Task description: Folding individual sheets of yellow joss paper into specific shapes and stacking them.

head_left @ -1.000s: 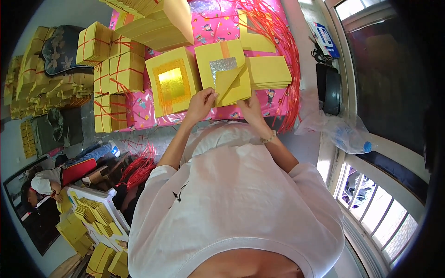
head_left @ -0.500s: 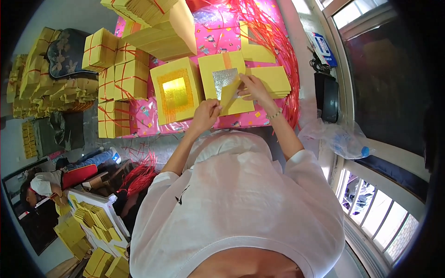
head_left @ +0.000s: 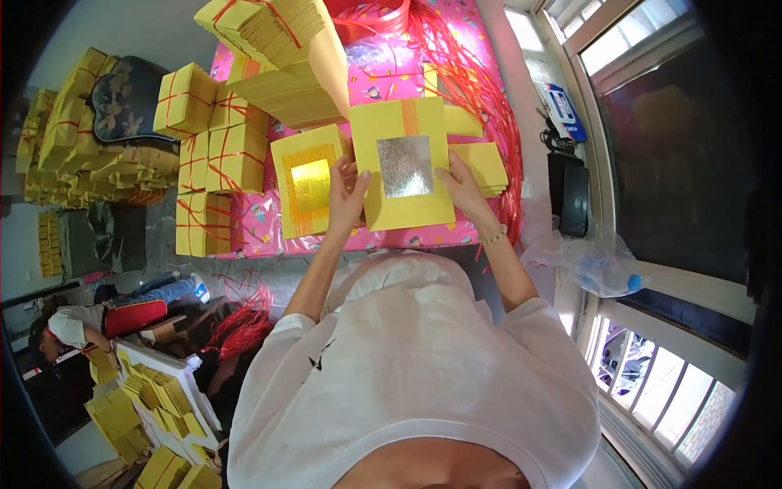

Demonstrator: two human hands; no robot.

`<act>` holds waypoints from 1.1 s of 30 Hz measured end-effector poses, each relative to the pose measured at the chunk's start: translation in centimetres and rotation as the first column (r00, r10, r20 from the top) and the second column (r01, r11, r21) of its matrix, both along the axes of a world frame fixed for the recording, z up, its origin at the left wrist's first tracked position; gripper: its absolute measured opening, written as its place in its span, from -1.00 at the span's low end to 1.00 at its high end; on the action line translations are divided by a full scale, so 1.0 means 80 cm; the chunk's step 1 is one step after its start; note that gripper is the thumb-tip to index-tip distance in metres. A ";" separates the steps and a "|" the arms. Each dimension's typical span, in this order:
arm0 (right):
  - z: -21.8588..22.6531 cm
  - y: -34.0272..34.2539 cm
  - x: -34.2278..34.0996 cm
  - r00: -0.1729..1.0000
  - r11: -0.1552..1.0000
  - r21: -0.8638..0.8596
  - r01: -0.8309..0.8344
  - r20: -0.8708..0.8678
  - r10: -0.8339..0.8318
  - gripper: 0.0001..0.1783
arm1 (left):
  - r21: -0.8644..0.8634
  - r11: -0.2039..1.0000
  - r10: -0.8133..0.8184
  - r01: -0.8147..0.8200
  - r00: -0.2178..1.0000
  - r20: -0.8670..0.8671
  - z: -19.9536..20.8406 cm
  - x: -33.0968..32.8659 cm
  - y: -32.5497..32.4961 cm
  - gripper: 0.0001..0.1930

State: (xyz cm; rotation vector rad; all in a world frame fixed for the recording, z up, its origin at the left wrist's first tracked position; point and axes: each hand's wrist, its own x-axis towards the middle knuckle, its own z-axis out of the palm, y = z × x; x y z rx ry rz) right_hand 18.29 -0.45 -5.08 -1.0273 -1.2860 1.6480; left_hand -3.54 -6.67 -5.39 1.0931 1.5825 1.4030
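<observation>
A stack of yellow joss paper [head_left: 411,213] with a silver foil square in its middle is between my hands, above the pink-covered table. My left hand [head_left: 349,196] grips its left edge, thumb on top. At the right edge my right hand [head_left: 464,186], with a bead bracelet at the wrist, grips it too, its fingers partly hidden beneath. Just left of it lies another yellow stack [head_left: 293,213] with a gold foil square, partly covered by my left hand. More yellow sheets [head_left: 487,167] lie beyond my right hand.
Red-strapped yellow bundles [head_left: 236,155] are piled on the left of the table [head_left: 391,239]. Red plastic strips [head_left: 497,106] hang along its right side. A plastic bag with a bottle [head_left: 607,273] is by the window. At lower left another person [head_left: 77,326] is beside yellow stacks.
Before, my hands held a corner of the silver-foil sheet folded up. Now the sheet is flat, and both hands have spread to the stack's two sides and raised it.
</observation>
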 end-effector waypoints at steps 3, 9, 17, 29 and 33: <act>-0.002 -0.006 0.005 0.998 0.998 0.018 -0.066 0.019 0.065 -0.62 | -0.084 0.980 -0.124 0.178 0.890 0.440 0.016 0.004 0.013 -0.57; 0.018 -0.018 -0.005 0.973 0.973 0.232 0.021 0.218 -0.072 -0.55 | 0.054 0.978 -0.210 0.203 0.937 0.279 0.022 0.021 0.012 -0.58; 0.059 -0.021 0.000 1.000 0.990 0.140 -0.005 0.012 0.004 -0.56 | -0.092 0.931 -0.169 0.354 0.638 0.752 0.065 -0.014 0.017 -0.65; 0.106 -0.012 0.037 0.998 0.988 0.145 -0.050 -0.024 0.054 -0.53 | -0.237 0.903 -0.009 0.358 0.568 0.823 0.080 -0.016 0.014 -0.68; 0.124 -0.013 0.036 0.925 0.861 0.443 -0.250 0.373 0.077 -0.54 | -0.245 0.887 -0.016 0.390 0.558 0.830 0.088 -0.009 0.012 -0.68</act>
